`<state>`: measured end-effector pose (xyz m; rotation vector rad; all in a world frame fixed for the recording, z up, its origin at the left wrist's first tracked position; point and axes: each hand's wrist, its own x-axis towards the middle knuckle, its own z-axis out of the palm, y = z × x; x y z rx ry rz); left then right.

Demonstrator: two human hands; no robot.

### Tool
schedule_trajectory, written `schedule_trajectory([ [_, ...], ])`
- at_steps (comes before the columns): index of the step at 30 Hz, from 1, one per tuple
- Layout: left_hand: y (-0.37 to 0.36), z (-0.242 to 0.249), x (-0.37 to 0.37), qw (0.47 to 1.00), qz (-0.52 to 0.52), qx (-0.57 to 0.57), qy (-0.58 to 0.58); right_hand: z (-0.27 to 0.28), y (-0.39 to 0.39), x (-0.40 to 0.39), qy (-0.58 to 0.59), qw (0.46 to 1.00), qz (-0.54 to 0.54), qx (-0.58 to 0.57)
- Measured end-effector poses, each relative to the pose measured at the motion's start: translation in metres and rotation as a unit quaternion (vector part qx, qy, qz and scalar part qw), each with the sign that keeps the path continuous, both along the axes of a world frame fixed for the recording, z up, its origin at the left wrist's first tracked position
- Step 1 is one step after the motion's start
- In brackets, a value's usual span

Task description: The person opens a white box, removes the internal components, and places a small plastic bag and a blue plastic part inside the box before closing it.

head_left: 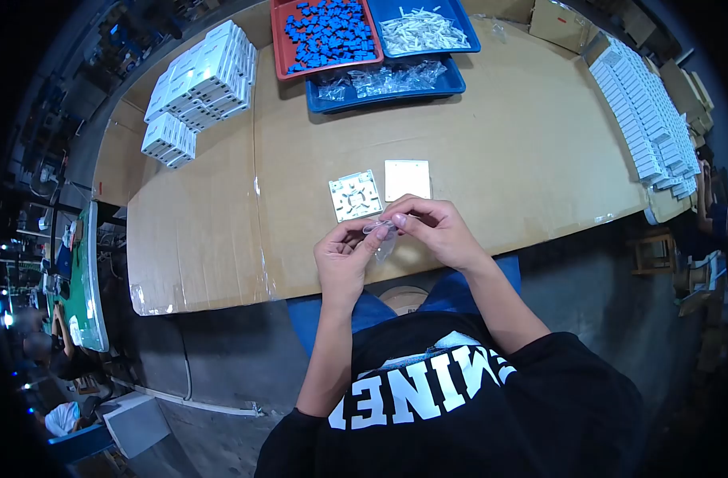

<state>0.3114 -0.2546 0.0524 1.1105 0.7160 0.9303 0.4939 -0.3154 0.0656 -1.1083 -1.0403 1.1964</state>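
Note:
Between my two hands is a small clear plastic bag (386, 245), pinched near its top and hanging over the table's front part. My left hand (346, 256) grips its left side between thumb and fingers. On the other side, the thumb and fingers of my right hand (437, 229) close on the bag's upper edge. What the bag contains, if anything, is too small to make out. Just beyond my hands lie a white square plastic tray with moulded inner parts (354, 196) and a flat white square cover (407, 179), side by side.
At the back stand a red tray (281, 49) of blue pieces, a blue tray (472, 40) of white pieces and a lower blue tray (324, 102) of clear bags. White boxes are stacked left (200, 76) and right (639, 111) on the cardboard-covered table (196, 255).

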Motion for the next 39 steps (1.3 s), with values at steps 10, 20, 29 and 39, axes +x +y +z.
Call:
schedule_trajectory([
  [10, 0.001, 0.001, -0.007, 0.998, -0.063, -0.024, -0.003, 0.042, -0.009, 0.013, -0.131, 0.989, 0.062, 0.038],
  [20, -0.005, 0.004, 0.0, 0.987, -0.147, -0.051, 0.043, 0.034, 0.001, 0.042, -0.246, 0.952, 0.182, 0.023],
  [29, -0.007, -0.014, 0.004, 0.982, -0.147, -0.116, 0.014, 0.026, -0.002, 0.04, -0.226, 0.956, 0.182, 0.05],
  [39, -0.007, -0.014, 0.003, 0.975, -0.193, -0.112, 0.021, 0.024, 0.001, 0.035, -0.213, 0.949, 0.232, -0.004],
])
